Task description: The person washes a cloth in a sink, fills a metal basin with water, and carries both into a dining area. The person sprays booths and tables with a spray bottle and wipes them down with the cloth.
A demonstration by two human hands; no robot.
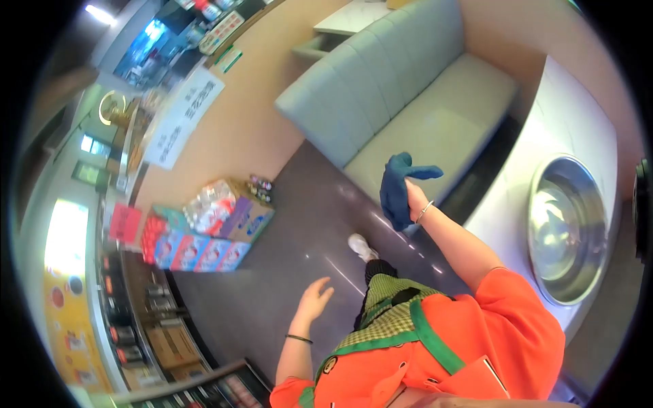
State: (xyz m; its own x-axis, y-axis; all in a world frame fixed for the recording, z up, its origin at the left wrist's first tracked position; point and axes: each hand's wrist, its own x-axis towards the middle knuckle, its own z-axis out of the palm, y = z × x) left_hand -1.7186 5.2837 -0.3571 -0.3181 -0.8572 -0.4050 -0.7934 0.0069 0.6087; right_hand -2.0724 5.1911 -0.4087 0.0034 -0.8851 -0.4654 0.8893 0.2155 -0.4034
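Note:
A dark blue cloth hangs bunched from my right hand, its fingers closed round it, in front of the green bench seat. A bracelet circles that wrist. My left hand is held out low over the dark floor, fingers apart and holding nothing, with a dark band on the wrist. Right of my right arm, a shiny metal basin rests on the white marbled table; it seems to hold some clear water.
A padded green bench stands ahead, against a beige wall. Boxes of packaged goods and bottles sit on the floor at left, below a counter with a sign. Shelves with cartons line the lower left.

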